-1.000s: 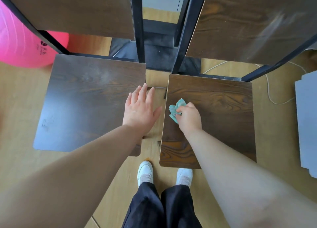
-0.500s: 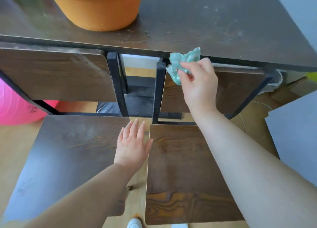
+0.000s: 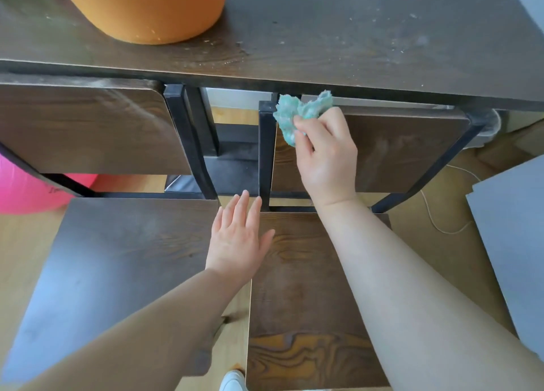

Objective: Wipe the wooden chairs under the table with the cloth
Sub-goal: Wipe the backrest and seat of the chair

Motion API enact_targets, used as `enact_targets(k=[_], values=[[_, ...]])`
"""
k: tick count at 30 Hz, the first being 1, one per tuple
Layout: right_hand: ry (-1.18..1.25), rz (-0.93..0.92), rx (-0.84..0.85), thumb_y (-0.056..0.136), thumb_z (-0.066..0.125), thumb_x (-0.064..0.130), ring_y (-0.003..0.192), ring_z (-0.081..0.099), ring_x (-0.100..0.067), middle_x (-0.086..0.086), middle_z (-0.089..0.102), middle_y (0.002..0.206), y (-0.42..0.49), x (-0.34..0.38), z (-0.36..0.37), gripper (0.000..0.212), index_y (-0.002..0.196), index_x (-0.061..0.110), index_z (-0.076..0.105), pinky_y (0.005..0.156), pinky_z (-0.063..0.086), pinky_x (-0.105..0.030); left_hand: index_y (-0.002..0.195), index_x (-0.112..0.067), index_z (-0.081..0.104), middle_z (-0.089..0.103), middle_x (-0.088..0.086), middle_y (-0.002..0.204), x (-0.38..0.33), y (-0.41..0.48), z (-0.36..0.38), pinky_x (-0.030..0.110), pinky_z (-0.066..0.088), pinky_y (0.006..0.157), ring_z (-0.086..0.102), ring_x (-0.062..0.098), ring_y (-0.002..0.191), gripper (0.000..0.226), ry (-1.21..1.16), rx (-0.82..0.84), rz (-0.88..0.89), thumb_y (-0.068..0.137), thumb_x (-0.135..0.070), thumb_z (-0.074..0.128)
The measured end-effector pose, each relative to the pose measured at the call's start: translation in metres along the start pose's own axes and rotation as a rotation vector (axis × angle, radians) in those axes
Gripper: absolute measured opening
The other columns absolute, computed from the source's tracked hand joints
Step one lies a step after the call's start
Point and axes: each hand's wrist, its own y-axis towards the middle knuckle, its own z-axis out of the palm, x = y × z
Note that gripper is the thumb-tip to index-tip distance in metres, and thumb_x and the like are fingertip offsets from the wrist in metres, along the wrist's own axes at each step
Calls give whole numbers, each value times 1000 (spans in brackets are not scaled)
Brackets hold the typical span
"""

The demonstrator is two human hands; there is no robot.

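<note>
Two dark wooden chairs with black metal frames stand side by side at a dark wooden table [image 3: 353, 51]. My right hand [image 3: 326, 152] grips a crumpled teal cloth [image 3: 297, 113] against the top left corner of the right chair's backrest [image 3: 406, 149], just below the table edge. My left hand [image 3: 238, 237] lies flat with straight fingers across the gap between the left chair's seat [image 3: 117, 267] and the right chair's seat [image 3: 297, 296]. The left chair's backrest [image 3: 85, 128] is untouched.
A big orange pot [image 3: 147, 7] stands on the dusty table above the left chair. A pink ball [image 3: 26, 190] lies on the floor at left. A grey board [image 3: 512, 243] leans at right, with a thin cord [image 3: 435, 219] on the wooden floor beside it.
My right hand lifted the cloth from the right chair's seat up to the top of its backrest. My view tilted up and the table top came into sight. My left hand stayed flat.
</note>
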Motion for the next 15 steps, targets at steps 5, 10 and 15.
enact_targets(k=[5, 10, 15], values=[[40, 165, 199, 88, 68, 13, 91, 63, -20, -11, 60, 102, -61, -21, 21, 13, 99, 5, 71, 72, 57, -25, 154, -18, 28, 21, 8, 163, -3, -4, 20, 46, 13, 123, 15, 28, 150, 68, -10, 25, -50, 97, -55, 30], [33, 262, 356, 90, 68, 15, 98, 63, -19, -9, 58, 108, -95, -38, 34, 11, 98, 8, 70, 78, 59, -27, 151, -21, 30, 18, 8, 164, -10, -6, 34, 48, 14, 123, 12, 27, 151, 62, -16, 45, -83, 99, -54, 33], [19, 269, 432, 91, 66, 14, 95, 61, -19, -6, 57, 107, -107, -49, 38, 7, 95, 9, 70, 78, 56, -25, 152, -20, 28, 18, 9, 164, -18, -6, 43, 49, 17, 122, 12, 28, 151, 64, -7, 44, -125, 99, -55, 32]])
